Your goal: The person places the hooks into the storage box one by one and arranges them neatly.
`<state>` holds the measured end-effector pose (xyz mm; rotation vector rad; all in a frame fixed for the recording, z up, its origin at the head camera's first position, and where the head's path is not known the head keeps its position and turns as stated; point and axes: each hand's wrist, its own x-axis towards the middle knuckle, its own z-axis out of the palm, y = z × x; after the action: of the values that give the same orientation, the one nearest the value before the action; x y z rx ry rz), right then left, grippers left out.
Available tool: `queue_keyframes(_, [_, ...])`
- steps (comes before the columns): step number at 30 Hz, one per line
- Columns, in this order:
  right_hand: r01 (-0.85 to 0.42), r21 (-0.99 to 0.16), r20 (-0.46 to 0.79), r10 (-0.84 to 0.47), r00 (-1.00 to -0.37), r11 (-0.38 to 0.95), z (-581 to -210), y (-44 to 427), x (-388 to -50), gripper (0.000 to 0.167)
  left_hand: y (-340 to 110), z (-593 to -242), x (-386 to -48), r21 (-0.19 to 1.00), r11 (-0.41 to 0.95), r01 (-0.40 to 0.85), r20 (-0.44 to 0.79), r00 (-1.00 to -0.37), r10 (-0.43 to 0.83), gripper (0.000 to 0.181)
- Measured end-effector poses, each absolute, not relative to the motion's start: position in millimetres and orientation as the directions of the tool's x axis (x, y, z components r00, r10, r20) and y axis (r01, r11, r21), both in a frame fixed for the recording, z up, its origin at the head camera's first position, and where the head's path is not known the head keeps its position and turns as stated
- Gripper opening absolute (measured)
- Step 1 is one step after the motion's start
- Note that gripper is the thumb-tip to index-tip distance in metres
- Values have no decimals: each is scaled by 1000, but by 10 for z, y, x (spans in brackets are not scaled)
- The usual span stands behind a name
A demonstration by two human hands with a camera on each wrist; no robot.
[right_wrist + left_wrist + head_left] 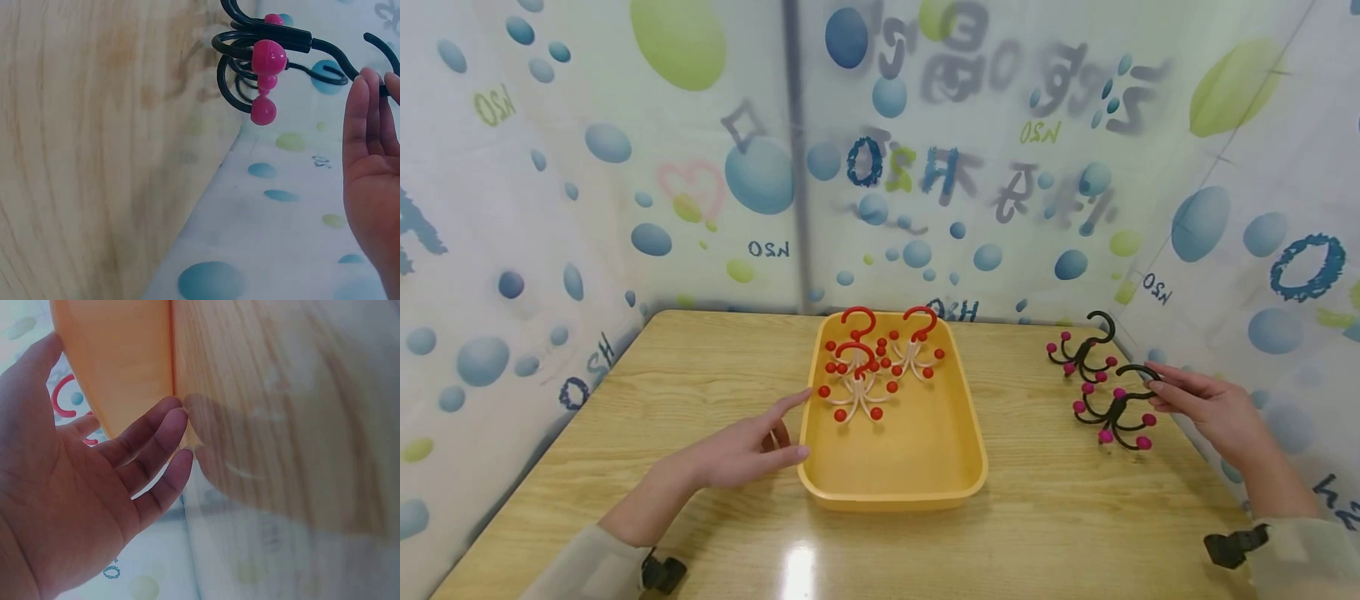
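The right hand (pixel 1213 412) pinches the hook of a black hanger with pink balls (pixel 1116 408) at the right of the table; in the right wrist view this hand (pixel 375 156) has its fingertips on the black hook. Another black hanger with pink balls (pixel 1081 354) stands just behind. The left hand (pixel 737 450) touches the left rim of the yellow tray (pixel 895 502) with spread fingers; the left wrist view shows that hand (pixel 81 481) against the tray wall (pixel 119 356). Inside the tray are several white hangers (pixel 859 396) with red hooks and red balls.
The wooden table (pixel 715 358) carries the tray near its middle. Patterned sheets (pixel 715 275) with blue and green spots hang behind the table and along both sides.
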<state>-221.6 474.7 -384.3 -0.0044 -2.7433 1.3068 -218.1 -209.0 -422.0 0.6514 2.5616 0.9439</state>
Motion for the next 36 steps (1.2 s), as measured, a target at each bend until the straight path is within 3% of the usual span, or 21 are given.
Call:
queue_keyframes(9, [-38, -736, 91, 44, -995, 676, -3622, 4467, -2179, 57, -2097, -4223, -2181, 667, 673, 319, -136, -836, 531, 87])
queue_keyframes(24, [-246, -819, 246, -70, -967, 519, -3307, 3720, -2197, 38, -2084, -4216, -2177, 675, 677, 293, -154, -841, 519, 87])
queue_keyframes(34, [-394, -862, 361, -159, -919, 317, -3152, 3181, -2277, 28, -2084, -4207, -2170, 667, 678, 309, -142, -840, 523, 87])
queue_keyframes(36, [-398, -850, 362, -168, -917, 344, -3127, 3082, -2299, 27, -2089, -4211, -2170, 668, 674, 316, -137, -838, 529, 87])
